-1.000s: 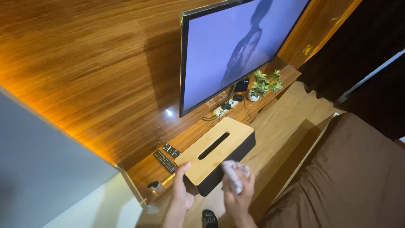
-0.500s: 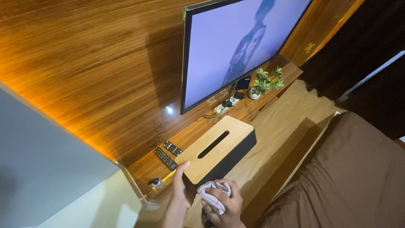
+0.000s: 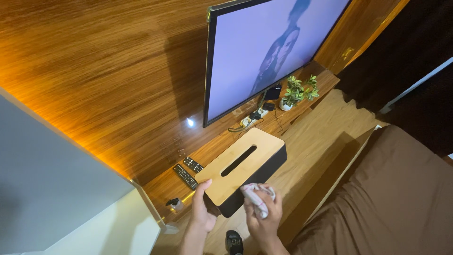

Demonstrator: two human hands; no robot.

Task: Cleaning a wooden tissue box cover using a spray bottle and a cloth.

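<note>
Two hands work at the near end of a tissue box that sits on the wooden shelf below the wall-mounted television. The box has a pale bamboo lid with a long dark slot and black sides, and it lies at an angle, its far end pointing toward the small potted plant.

The left hand grips the near left corner of the box, thumb up on the edge of the lid and the fingers wrapped down the side. The right hand is closed around a bunched white cloth with thin pink lines, pressing it against the black side of the box just below the lid's near right edge.

Just left of the box, two black remote controls lie side by side on the shelf, close to the wood-panelled wall. Behind the box, a white power strip with plugs and trailing cables sits under the television, near the plant. A small clear bottle with a dark cap stands at the shelf's near left corner, beside the left wrist. A dark rounded object shows between the two forearms; I cannot tell what it is. Brown bedding spreads out on the right.
</note>
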